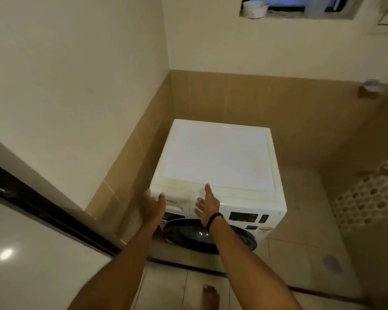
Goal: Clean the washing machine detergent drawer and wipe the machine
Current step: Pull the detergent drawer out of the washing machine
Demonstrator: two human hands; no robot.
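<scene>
At the front left corner of the washing machine (pixel 217 157), both hands (pixel 152 205) (pixel 207 203) reach open and empty toward the detergent drawer (pixel 176 205), probably light, rigid plastic best pulled by its recessed handle.

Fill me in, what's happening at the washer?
A person stands in front of a white front-load washing machine in a tiled corner, both bare arms stretched toward its upper front. The left hand is open at the top-left corner, right by the detergent drawer, which looks shut. The right hand, with a dark band on its wrist, is open beside the drawer near the front edge of the top. Neither hand holds a cloth or anything else. The door looks closed.
</scene>
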